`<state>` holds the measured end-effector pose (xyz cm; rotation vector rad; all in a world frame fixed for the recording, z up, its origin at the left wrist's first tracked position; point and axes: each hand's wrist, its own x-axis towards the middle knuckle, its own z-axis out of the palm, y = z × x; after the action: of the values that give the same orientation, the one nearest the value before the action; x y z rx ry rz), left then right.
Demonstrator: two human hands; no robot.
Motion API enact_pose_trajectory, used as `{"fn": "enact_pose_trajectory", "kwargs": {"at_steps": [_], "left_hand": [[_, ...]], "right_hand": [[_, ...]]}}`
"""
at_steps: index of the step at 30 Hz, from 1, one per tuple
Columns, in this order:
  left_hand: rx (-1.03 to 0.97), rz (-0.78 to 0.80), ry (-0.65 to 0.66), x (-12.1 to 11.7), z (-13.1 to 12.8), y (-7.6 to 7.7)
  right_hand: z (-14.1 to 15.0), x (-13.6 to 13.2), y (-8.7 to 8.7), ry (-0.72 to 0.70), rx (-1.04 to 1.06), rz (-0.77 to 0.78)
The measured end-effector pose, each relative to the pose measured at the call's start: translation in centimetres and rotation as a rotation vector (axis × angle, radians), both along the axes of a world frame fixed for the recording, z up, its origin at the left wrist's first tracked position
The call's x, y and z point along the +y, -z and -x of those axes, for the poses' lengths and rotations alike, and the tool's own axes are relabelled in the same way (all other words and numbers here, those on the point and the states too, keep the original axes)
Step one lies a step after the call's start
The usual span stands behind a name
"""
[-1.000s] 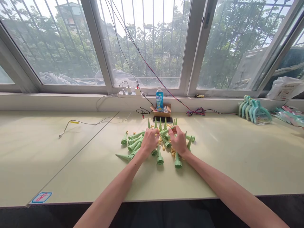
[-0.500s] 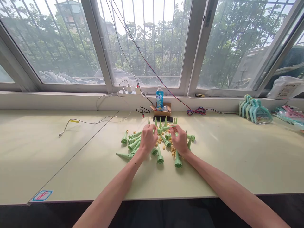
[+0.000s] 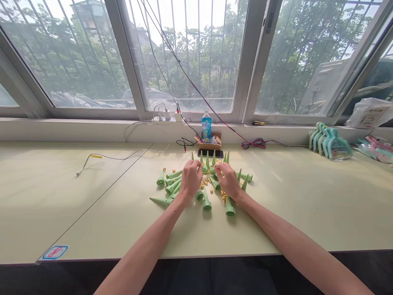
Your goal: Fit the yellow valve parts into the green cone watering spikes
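A heap of green plastic cones [image 3: 173, 186] lies on the pale table [image 3: 291, 205], mixed with small yellow pieces [image 3: 206, 182]. Several cones [image 3: 207, 159] stand upright at the back of the heap. My left hand [image 3: 190, 181] is closed, pinching the wide end of one green cone [image 3: 205, 169] held just above the heap. My right hand [image 3: 229, 181] is closed too, its fingertips on the other end of that cone. The two hands are close together, and the fingers hide most of the cone.
Behind the heap are a black phone [image 3: 210, 153], a small cardboard box [image 3: 209, 144] and a blue drink bottle [image 3: 206, 127]. Cables [image 3: 123, 157] trail from a power strip [image 3: 166, 119] on the sill. Teal plastic items [image 3: 330, 143] are stacked at the far right.
My right hand has slid left along the held cone towards my left hand, so the gap between the hands has closed. The heap has not moved.
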<state>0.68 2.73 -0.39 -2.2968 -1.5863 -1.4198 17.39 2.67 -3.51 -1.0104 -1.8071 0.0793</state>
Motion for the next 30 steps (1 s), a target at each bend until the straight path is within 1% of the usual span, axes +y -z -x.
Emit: {"fn": "enact_pose_trajectory", "kwargs": {"at_steps": [15,24,30], "left_hand": [[-0.015,0.001,0.020,-0.02,-0.21,0.02],[-0.025,-0.005,0.042,-0.15,-0.31,0.00],[-0.031,-0.028,0.041,-0.30,-0.47,-0.11]], "right_hand": [[-0.07,0.36,-0.14,0.058,-0.129,-0.013],[-0.05,0.67,-0.01,0.065,-0.108,0.000],[-0.06,0.84,-0.26,0.088,-0.168,-0.009]]}}
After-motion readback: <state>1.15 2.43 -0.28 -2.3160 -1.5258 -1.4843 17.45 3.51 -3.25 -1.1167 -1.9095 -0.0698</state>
